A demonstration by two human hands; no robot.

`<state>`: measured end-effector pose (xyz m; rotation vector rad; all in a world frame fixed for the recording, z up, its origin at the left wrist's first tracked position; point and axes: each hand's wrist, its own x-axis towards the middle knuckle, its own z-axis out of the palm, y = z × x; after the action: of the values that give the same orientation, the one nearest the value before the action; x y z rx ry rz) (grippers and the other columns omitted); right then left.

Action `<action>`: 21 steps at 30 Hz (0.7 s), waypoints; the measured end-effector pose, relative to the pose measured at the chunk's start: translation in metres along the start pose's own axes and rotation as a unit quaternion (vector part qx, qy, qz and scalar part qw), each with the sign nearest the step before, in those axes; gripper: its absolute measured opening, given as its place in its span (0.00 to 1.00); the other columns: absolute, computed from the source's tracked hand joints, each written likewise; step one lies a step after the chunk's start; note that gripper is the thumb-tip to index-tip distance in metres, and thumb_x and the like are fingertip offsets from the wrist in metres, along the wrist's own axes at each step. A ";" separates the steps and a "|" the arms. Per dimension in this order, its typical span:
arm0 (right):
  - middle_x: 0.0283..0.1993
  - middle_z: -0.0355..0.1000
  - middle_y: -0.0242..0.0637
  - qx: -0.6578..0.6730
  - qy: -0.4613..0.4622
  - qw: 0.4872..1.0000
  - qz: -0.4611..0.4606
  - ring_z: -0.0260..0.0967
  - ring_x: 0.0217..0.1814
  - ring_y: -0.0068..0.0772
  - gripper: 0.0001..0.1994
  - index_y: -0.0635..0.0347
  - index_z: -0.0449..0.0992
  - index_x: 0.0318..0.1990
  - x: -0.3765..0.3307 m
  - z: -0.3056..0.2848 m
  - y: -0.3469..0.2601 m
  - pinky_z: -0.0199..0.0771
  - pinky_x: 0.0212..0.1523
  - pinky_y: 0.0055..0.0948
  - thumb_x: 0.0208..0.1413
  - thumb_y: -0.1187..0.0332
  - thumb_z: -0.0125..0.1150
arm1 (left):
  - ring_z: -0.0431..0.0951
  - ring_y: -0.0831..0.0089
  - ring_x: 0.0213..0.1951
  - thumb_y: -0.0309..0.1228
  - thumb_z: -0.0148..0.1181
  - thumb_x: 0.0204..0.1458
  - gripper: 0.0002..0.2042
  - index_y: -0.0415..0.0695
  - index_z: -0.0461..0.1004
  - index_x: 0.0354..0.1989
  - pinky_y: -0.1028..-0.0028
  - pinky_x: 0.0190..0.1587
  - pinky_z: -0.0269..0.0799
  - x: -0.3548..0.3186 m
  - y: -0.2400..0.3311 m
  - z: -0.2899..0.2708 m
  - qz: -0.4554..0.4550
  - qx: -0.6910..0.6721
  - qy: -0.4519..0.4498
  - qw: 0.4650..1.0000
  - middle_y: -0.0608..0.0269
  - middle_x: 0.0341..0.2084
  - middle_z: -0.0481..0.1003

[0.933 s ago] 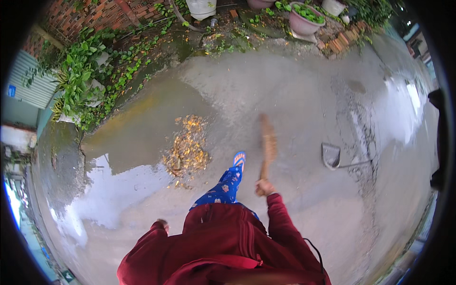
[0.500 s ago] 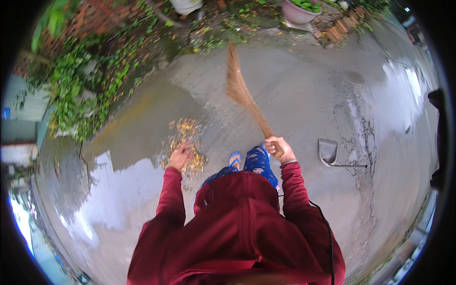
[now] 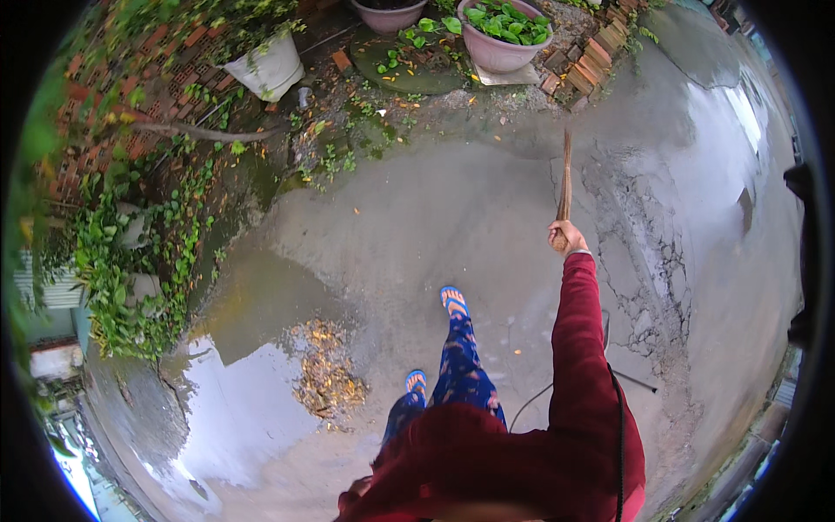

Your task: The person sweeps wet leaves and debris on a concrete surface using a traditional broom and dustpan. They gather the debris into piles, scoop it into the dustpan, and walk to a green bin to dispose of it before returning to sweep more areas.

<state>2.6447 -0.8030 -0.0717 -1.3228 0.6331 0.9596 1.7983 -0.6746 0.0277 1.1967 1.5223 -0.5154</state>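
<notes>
My right hand (image 3: pixel 569 238) is closed round the handle of a straw broom (image 3: pixel 566 178), with the arm stretched out ahead and to the right. The broom points away from me and appears edge-on, its far end near the stacked bricks. Close to my body at the lower edge, a bit of my left sleeve (image 3: pixel 351 498) shows; the left hand itself cannot be made out. A heap of yellow and brown fallen leaves (image 3: pixel 329 370) lies on the wet concrete left of my feet. Behind my right forearm the dustpan is mostly hidden, and its handle (image 3: pixel 637 381) sticks out to the right.
Pink planters (image 3: pixel 506 39) and a white pot (image 3: pixel 268 70) stand along the far edge, near stacked bricks (image 3: pixel 591 65). Leafy plants (image 3: pixel 122 287) border the left. A puddle (image 3: pixel 239 391) lies beside the leaves; cracked concrete (image 3: pixel 648 261) runs along the right.
I have stepped forward, one foot now ahead. The broom has swung right and away with my right hand. My left hand has drawn back from over the leaves toward my body.
</notes>
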 end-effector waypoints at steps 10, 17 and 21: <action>0.32 0.67 0.55 -0.578 0.049 0.812 -0.058 0.68 0.33 0.46 0.24 0.71 0.52 0.43 0.030 0.134 0.110 0.70 0.34 0.33 0.35 0.75 0.50 | 0.71 0.61 0.36 0.28 0.43 0.49 0.21 0.47 0.53 0.53 0.58 0.35 0.71 -0.057 0.093 0.006 -0.208 -0.229 0.099 0.946 0.51 0.35 0.68; 0.15 0.57 0.30 -0.348 -0.189 0.918 -0.002 0.57 0.11 0.23 0.18 0.60 0.58 0.34 -0.018 0.049 0.058 0.59 0.09 0.25 0.32 0.74 0.56 | 0.72 0.67 0.28 0.31 0.40 0.50 0.17 0.48 0.57 0.50 0.66 0.30 0.72 -0.026 0.137 0.031 0.100 -0.038 -0.061 0.992 0.59 0.28 0.69; 0.15 0.58 0.31 -0.434 -0.172 0.884 -0.003 0.58 0.13 0.25 0.18 0.60 0.59 0.36 -0.029 0.062 -0.011 0.60 0.11 0.26 0.33 0.74 0.55 | 0.71 0.67 0.28 0.29 0.40 0.49 0.19 0.49 0.56 0.52 0.67 0.28 0.72 -0.015 0.167 0.043 -0.112 -0.262 0.080 0.955 0.55 0.28 0.69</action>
<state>2.6315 -0.7489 -0.0315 -1.8509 -0.1261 1.5187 1.9637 -0.6493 0.0720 0.6688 1.8018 -0.1386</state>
